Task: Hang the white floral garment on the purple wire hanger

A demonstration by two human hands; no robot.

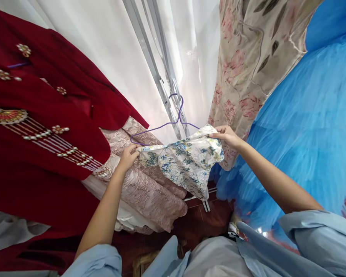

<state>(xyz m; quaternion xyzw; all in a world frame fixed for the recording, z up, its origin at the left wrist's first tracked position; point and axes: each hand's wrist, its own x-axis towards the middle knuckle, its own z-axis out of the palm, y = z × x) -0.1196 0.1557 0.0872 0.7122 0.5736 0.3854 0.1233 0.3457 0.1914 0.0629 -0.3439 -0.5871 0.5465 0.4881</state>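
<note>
While both arms reach forward, the left grip [129, 156] is closed narrowly on one upper corner of a white floral-print garment [187, 161], and the right grip [226, 135] pinches the opposite corner between thumb and fingers. Stretched between the two, the garment hangs down in soft folds, its blue and yellow flowers facing the person. A purple hanger [161, 125] stands just above its top edge; one end shows close beside the left grip, though I cannot tell whether those fingers also touch it. The other arm of the hanger runs to the cloth near the right grip, where it is lost from sight. Its hook is up by the grey metal rails [150, 57], in front of a white curtain [83, 27]. To the left are a red outfit [72, 65] with beaded ornaments and a pink brocade skirt [161, 200]; to the right, a beige floral dress [233, 50] and a blue tulle dress [296, 123]. Reddish tiles [194, 219] show below.
</note>
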